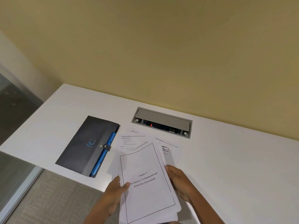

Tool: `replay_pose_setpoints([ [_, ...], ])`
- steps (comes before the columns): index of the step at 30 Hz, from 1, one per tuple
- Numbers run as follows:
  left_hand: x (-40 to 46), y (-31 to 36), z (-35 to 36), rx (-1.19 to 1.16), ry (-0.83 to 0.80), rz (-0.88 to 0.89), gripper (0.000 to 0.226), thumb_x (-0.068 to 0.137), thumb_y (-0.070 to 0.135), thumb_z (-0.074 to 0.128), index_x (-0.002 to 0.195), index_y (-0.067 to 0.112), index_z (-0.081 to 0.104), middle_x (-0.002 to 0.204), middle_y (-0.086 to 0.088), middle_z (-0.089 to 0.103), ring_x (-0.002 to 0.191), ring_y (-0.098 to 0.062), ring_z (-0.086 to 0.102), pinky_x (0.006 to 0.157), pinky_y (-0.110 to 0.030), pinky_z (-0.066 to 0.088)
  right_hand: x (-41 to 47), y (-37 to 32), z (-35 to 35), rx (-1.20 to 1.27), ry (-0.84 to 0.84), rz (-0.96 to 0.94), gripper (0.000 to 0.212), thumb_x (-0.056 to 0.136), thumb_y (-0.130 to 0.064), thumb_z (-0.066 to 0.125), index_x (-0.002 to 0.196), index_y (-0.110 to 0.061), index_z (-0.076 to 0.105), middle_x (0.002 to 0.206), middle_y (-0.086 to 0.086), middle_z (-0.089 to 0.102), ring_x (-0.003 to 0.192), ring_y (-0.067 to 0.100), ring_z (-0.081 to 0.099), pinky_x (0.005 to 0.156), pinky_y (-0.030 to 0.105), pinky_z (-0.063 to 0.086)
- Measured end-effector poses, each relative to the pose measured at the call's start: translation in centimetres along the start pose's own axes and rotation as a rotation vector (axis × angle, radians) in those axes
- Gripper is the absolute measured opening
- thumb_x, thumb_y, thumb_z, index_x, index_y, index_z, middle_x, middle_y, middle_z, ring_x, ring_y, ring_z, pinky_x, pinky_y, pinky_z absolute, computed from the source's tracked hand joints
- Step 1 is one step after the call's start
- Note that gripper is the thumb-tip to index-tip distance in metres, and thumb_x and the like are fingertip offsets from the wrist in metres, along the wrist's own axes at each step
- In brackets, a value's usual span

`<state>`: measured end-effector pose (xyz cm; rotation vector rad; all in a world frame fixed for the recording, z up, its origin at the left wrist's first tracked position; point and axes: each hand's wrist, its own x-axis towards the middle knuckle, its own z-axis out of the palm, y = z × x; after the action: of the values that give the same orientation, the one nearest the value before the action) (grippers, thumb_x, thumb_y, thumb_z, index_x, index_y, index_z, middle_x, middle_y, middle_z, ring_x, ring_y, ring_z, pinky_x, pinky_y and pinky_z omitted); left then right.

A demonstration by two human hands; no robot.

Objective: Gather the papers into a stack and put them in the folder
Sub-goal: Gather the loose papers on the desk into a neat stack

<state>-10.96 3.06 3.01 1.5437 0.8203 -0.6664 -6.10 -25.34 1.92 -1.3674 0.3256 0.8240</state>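
I hold a stack of white printed papers (pixel 146 183) over the table's front edge; its top sheet reads "Chapter 3". My left hand (pixel 115 194) grips the stack's left side, thumb on top. My right hand (pixel 179 181) grips its right side. Several more loose sheets (pixel 131 141) lie on the table just beyond the stack, partly hidden under it. A dark grey folder (pixel 88 144) with blue tabs and a snap strap lies closed on the table, to the left of the papers.
The white table (pixel 234 159) stands against a yellow wall. A recessed grey power box (pixel 161 122) with its lid raised sits behind the papers. Carpet and a glass partition lie to the left, below the table edge.
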Motion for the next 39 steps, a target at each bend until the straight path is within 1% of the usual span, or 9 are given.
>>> replay_pose_setpoints([
  [5, 0.5, -1.8, -1.5, 0.074, 0.044, 0.019, 0.023, 0.095, 0.018, 0.067, 0.111, 0.031, 0.055, 0.107, 0.011, 0.067, 0.097, -0.010, 0.064, 0.095, -0.042, 0.058, 3.4, -2.2, -0.9, -0.184, 0.397, -0.068, 0.018, 0.104, -0.027, 0.060, 0.107, -0.019, 0.076, 0.103, 0.013, 0.076, 0.069, 0.017, 0.074, 0.057, 0.025, 0.055],
  [7, 0.5, -2.4, -2.3, 0.094, 0.062, 0.010, 0.030, 0.094, 0.019, 0.067, 0.119, 0.031, 0.055, 0.110, 0.006, 0.070, 0.104, -0.019, 0.068, 0.090, -0.043, 0.061, 4.7, -3.1, -1.9, -0.502, 0.529, -0.103, 0.027, 0.099, -0.022, 0.068, 0.125, -0.012, 0.068, 0.122, 0.015, 0.070, 0.104, 0.027, 0.074, 0.081, 0.033, 0.058],
  [10, 0.7, -3.9, -3.6, 0.133, 0.086, 0.008, 0.039, 0.093, 0.022, 0.069, 0.129, 0.027, 0.053, 0.113, 0.004, 0.069, 0.115, -0.028, 0.063, 0.101, -0.051, 0.053, 5.9, -4.2, -3.2, -0.970, 0.497, -0.059, 0.089, 0.091, -0.043, 0.075, 0.160, -0.010, 0.029, 0.167, 0.012, 0.028, 0.153, 0.030, 0.033, 0.118, 0.046, 0.040],
  [17, 0.9, -7.2, -6.1, -0.026, 0.172, -0.005, 0.047, 0.094, 0.008, 0.067, 0.139, 0.011, 0.053, 0.123, -0.008, 0.072, 0.121, -0.034, 0.063, 0.113, -0.055, 0.043, 7.5, -3.0, -5.0, -1.408, 0.296, 0.112, 0.133, 0.084, -0.070, 0.067, 0.162, -0.009, -0.022, 0.173, 0.009, -0.021, 0.162, 0.032, -0.010, 0.126, 0.062, 0.015],
  [23, 0.5, -7.5, -6.0, -0.146, 0.243, 0.014, 0.041, 0.094, 0.000, 0.065, 0.133, 0.005, 0.057, 0.119, -0.014, 0.073, 0.116, -0.034, 0.066, 0.109, -0.053, 0.046, 7.0, -0.6, -4.3, -1.427, 0.403, -0.041, 0.115, 0.091, -0.056, 0.069, 0.165, -0.006, -0.002, 0.174, 0.008, 0.012, 0.160, 0.025, 0.016, 0.127, 0.050, 0.020],
  [28, 0.1, -6.5, -5.4, -0.256, 0.228, 0.018, 0.037, 0.094, 0.003, 0.065, 0.129, 0.013, 0.060, 0.118, -0.009, 0.075, 0.111, -0.032, 0.069, 0.106, -0.054, 0.049, 6.1, 1.3, -3.1, -1.024, 0.646, -0.082, 0.094, 0.086, -0.026, 0.083, 0.161, -0.015, 0.028, 0.135, 0.014, 0.063, 0.128, 0.034, 0.059, 0.114, 0.043, 0.041],
  [32, -0.1, -5.7, -5.2, -0.304, 0.195, 0.055, 0.034, 0.095, 0.001, 0.063, 0.125, 0.017, 0.063, 0.120, -0.008, 0.076, 0.112, -0.032, 0.070, 0.105, -0.053, 0.051, 5.8, 1.8, -3.1, -0.474, 0.765, -0.048, 0.056, 0.086, -0.007, 0.081, 0.137, -0.009, 0.056, 0.106, 0.014, 0.074, 0.101, 0.038, 0.072, 0.081, 0.037, 0.055],
  [35, -0.2, -4.9, -5.1, -0.325, 0.178, 0.082, 0.036, 0.096, -0.001, 0.061, 0.129, 0.013, 0.061, 0.120, -0.010, 0.075, 0.112, -0.033, 0.070, 0.104, -0.053, 0.051, 5.0, 1.9, -4.4, -0.416, 0.804, -0.080, 0.019, 0.091, -0.008, 0.075, 0.109, -0.004, 0.071, 0.102, 0.013, 0.076, 0.097, 0.036, 0.071, 0.081, 0.038, 0.056],
  [39, -0.5, -3.6, -5.4, -0.317, 0.137, 0.128, 0.039, 0.096, 0.000, 0.061, 0.135, 0.008, 0.058, 0.124, -0.016, 0.073, 0.114, -0.039, 0.069, 0.107, -0.059, 0.048, 2.9, 1.7, -7.1, -0.446, 0.902, -0.155, 0.018, 0.097, -0.013, 0.068, 0.111, -0.003, 0.072, 0.106, 0.012, 0.073, 0.100, 0.035, 0.068, 0.089, 0.046, 0.056],
])
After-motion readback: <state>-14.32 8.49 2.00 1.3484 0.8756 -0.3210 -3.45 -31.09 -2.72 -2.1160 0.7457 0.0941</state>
